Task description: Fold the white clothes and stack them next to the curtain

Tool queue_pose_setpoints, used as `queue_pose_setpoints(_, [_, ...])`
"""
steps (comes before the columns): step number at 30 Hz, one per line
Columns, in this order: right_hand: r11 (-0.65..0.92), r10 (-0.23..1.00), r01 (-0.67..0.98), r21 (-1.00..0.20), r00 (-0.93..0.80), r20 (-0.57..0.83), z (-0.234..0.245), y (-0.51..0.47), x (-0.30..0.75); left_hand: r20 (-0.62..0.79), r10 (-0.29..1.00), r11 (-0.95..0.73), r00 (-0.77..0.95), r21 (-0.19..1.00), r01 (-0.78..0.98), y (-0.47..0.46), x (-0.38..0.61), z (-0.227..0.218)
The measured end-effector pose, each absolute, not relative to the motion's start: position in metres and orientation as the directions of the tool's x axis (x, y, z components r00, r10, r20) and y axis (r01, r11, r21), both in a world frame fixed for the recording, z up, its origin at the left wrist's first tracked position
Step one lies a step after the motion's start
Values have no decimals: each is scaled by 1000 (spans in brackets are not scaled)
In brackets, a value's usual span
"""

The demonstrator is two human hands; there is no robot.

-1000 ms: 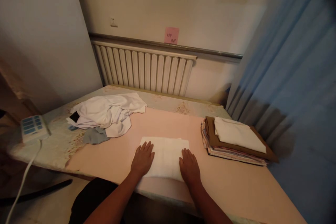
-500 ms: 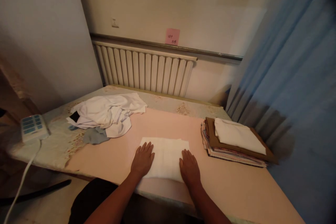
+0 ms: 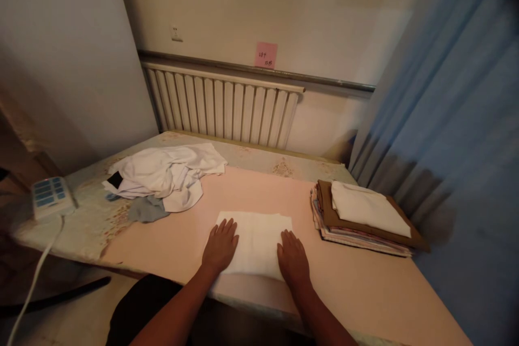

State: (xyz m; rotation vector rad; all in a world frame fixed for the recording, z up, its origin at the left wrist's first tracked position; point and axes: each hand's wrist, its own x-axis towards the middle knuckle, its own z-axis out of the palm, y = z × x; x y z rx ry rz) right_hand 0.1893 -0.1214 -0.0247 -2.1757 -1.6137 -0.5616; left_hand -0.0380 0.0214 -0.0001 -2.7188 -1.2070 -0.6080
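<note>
Pink paper (image 3: 271, 51) bears blurry handwriting (image 3: 268, 62); left hand (image 3: 220, 247) and right hand (image 3: 293, 257) lie flat, loosely spread, on white cloth (image 3: 257, 243).

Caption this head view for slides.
Left hand and right hand rest on white cloth; rumpled pile left, folded stack right.

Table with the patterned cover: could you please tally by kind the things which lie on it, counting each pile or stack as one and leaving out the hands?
Loose clothes pile: 1
Folded stack: 1
Separate folded white cloth: 1
Pink sheet: 1
Power strip: 1
Total: 5
</note>
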Motion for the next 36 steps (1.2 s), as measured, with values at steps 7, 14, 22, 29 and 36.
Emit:
queue_pose_setpoints(7, [-272,818,960,-62,264,512,-25,-122,190,394,694,-679,603,79,729,23,-38,-2])
queue_pose_setpoints(14, [-268,815,962,-60,259,518,-24,-122,190,410,695,-678,591,100,728,21,-38,0])
queue_pose_setpoints(22, [-274,815,959,-66,268,514,-20,-123,188,388,699,-673,601,72,736,20,-38,2])
queue_pose_setpoints(29, [-274,810,959,-66,267,522,-23,-123,189,383,704,-669,599,72,740,20,-37,2])
queue_pose_setpoints(36, [-269,805,962,-47,252,537,-24,-124,190,388,705,-668,594,78,740,20,-37,2])
